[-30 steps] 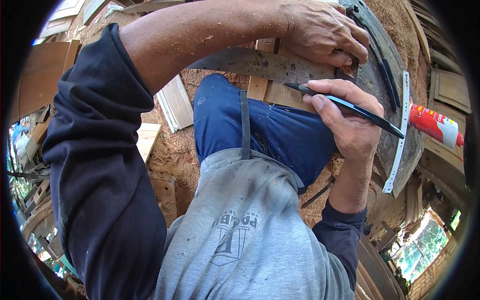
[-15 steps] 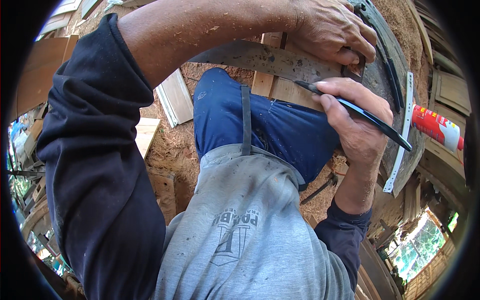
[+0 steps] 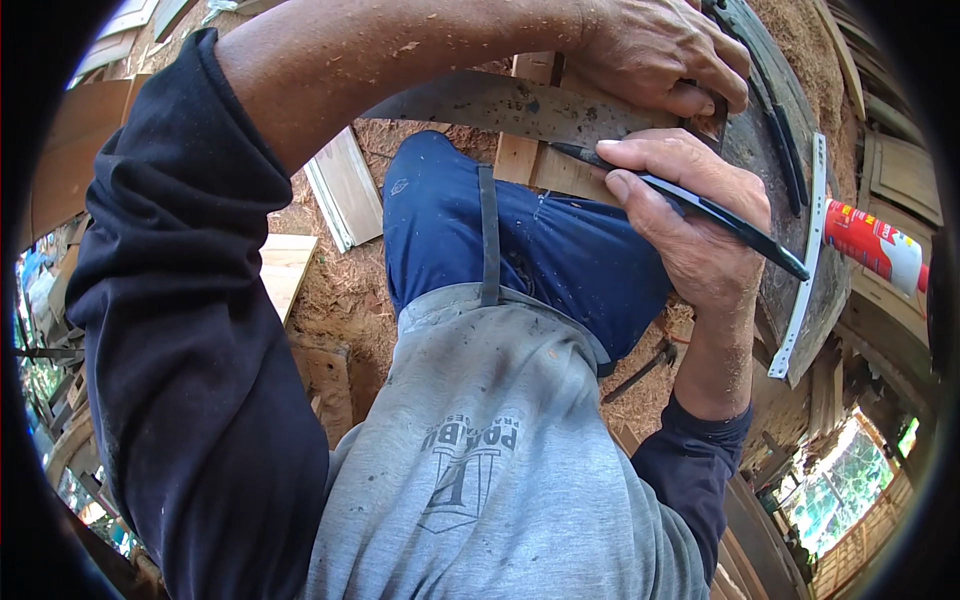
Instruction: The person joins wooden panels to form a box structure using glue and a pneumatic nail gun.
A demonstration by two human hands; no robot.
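Note:
A broad, flat metal blade (image 3: pixel 500 105), dark with stains, lies across a pale wooden board (image 3: pixel 570 177) above my knees. My left hand (image 3: pixel 660 55) is closed over the right end of the blade, its fingers bent down by a brown edge; its grip is partly hidden. Between thumb and fingers, my right hand (image 3: pixel 700 205) pinches a slim black pen (image 3: pixel 720 220) with a light blue stripe. The pen's dark tip points left and rests at the blade's lower edge, over the board.
A perforated white metal strip (image 3: pixel 800 260) lies on the grey worn bench (image 3: pixel 800 330) at right, beside a red and white bottle (image 3: pixel 870 245). Black-handled pliers (image 3: pixel 785 150) lie farther up. Wood panels (image 3: pixel 345 190) and shavings cover the ground at left.
My right hand has slid left and slightly up, carrying the pen tip along the blade's lower edge. The left hand stays on the blade with only a slight shift.

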